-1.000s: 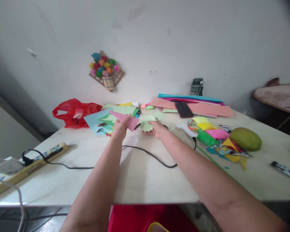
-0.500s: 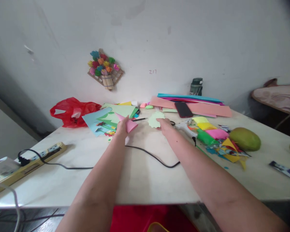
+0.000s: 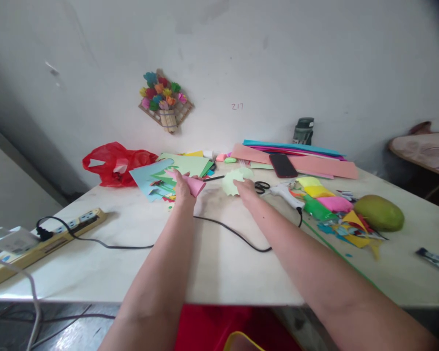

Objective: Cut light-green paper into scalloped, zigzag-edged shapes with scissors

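Observation:
My left hand (image 3: 184,189) is closed around a rolled pink paper cone (image 3: 196,185), its wider end toward the right. Between the fingers and thumb of my right hand (image 3: 246,190) is a pale green paper piece with a scalloped edge (image 3: 229,182). A second pale green edge shows behind it; I cannot tell whether it is a separate piece. Black-handled scissors (image 3: 262,187) lie just right of my right hand, beside a white glue gun (image 3: 286,194). A dark pencil-like stick (image 3: 214,178) lies between the two hands.
Cut papers (image 3: 149,181) and a red plastic bag (image 3: 113,163) lie at the left. A phone (image 3: 283,165) rests on coloured sheets at the back. Clay packs (image 3: 320,202), paper scraps and a green fruit (image 3: 379,213) are at the right. A black cord (image 3: 234,232) crosses the table from the power strip (image 3: 76,225).
The whole view has shifted slightly. The pink cone has turned in my left hand, showing its side more. My right hand has moved a little, and the scissors' handles are more visible.

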`<state>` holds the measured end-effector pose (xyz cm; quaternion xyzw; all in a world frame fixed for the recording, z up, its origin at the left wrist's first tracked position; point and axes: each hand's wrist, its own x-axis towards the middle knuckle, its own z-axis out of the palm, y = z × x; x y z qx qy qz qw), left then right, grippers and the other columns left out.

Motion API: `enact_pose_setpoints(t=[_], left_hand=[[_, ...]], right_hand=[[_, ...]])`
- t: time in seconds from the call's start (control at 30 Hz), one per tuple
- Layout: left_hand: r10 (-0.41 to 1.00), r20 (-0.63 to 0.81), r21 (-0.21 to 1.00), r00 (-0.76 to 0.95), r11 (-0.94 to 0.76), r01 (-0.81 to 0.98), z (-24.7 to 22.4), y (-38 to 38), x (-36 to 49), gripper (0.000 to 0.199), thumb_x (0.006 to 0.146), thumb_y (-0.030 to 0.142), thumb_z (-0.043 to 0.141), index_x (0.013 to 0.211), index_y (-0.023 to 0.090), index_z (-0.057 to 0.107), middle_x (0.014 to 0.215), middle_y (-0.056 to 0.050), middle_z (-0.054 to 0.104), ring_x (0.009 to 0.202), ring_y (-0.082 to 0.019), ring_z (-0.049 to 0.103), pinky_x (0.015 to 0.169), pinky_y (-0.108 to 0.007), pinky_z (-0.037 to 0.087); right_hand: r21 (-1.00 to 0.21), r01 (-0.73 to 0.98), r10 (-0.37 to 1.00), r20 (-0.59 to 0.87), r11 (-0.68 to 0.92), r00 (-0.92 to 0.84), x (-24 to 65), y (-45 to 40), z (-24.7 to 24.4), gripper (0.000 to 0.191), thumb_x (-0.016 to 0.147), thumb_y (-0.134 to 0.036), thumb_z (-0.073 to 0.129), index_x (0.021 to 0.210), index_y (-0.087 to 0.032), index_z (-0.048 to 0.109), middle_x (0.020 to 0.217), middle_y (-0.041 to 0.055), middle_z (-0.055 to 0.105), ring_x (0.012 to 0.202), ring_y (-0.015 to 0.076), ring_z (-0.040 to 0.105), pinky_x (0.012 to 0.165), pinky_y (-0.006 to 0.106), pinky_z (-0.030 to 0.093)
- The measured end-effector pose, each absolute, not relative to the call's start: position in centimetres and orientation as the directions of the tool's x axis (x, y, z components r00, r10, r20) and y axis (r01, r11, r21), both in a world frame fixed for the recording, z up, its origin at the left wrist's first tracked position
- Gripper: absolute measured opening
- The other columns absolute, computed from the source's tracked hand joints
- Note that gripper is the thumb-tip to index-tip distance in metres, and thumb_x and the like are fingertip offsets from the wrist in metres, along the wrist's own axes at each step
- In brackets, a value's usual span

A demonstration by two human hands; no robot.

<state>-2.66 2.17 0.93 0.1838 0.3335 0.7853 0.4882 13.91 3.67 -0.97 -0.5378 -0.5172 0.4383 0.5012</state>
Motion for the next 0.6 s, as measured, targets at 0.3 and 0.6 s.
enact_pose_setpoints(t=[0.3, 0.6], left_hand=[[0.857, -0.144, 0.733, -0.494, -0.243, -0.635, 1.9, 2.6, -1.5, 0.032, 0.083, 0.047, 0.041, 0.1, 0.02, 0.04, 0.077, -0.006, 0.058, 0.069, -0.018, 0.061, 0.064, -0.033, 0.051], [0.918, 0.243, 0.826, -0.315, -0.366, -0.428, 0.5, 2.8, 0.2, 0.032, 0.072, 0.042, 0.061, 0.086, 0.018, 0.046, 0.077, -0.005, 0.063, 0.077, -0.017, 0.062, 0.07, -0.03, 0.049]], right_hand=[[-0.902, 0.432, 0.999, -0.027, -0.007, -0.041, 15.1, 3.0, 0.0, 0.03, 0.067, -0.02, 0.062, 0.096, -0.014, 0.057, 0.087, 0.0113, 0.065, 0.063, 0.0176, 0.06, 0.047, 0.025, 0.046], [-0.409, 0.886, 0.932, 0.357, 0.219, -0.066, 16.0, 3.6, 0.2, 0.047, 0.07, -0.038, 0.06, 0.112, -0.018, 0.057, 0.115, 0.0152, 0.056, 0.106, 0.0325, 0.05, 0.085, 0.045, 0.037]])
